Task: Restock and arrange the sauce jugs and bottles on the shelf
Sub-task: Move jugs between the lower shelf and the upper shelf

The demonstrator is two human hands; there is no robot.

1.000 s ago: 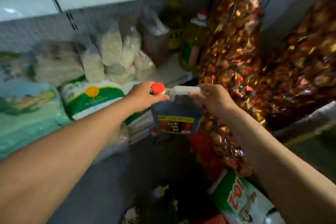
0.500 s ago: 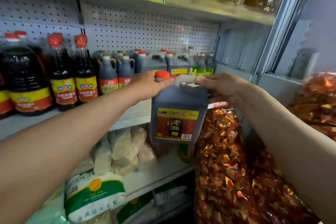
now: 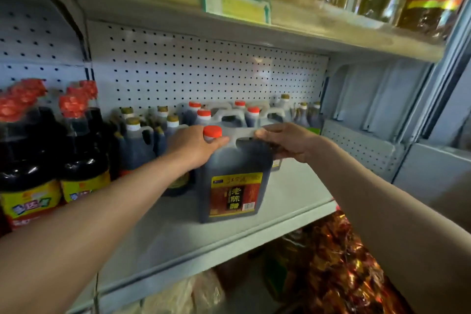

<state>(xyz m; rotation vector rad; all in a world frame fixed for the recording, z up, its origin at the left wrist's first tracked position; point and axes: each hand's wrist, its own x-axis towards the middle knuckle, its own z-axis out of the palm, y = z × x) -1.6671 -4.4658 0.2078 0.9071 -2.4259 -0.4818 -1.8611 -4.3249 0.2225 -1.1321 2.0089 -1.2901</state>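
Observation:
A dark vinegar jug (image 3: 233,176) with a red cap, a white handle and a yellow-and-red label stands on the grey shelf (image 3: 288,201), near its front. My left hand (image 3: 195,146) grips its neck just below the cap. My right hand (image 3: 289,141) holds the right end of its handle. Behind it stand several more dark jugs (image 3: 229,116) with red caps and smaller bottles (image 3: 136,140) with gold caps, against the pegboard.
Tall dark sauce bottles (image 3: 79,150) with red caps fill the shelf's left. The upper shelf (image 3: 305,30) holds oil bottles and a price tag (image 3: 235,1). Below hang shiny red-gold wrapped bags (image 3: 339,267). A grey side panel (image 3: 369,115) closes the right end.
Both hands lifted the jug from low in front of the lower shelves up to the sauce shelf, where it now rests on the board. The view rose with it.

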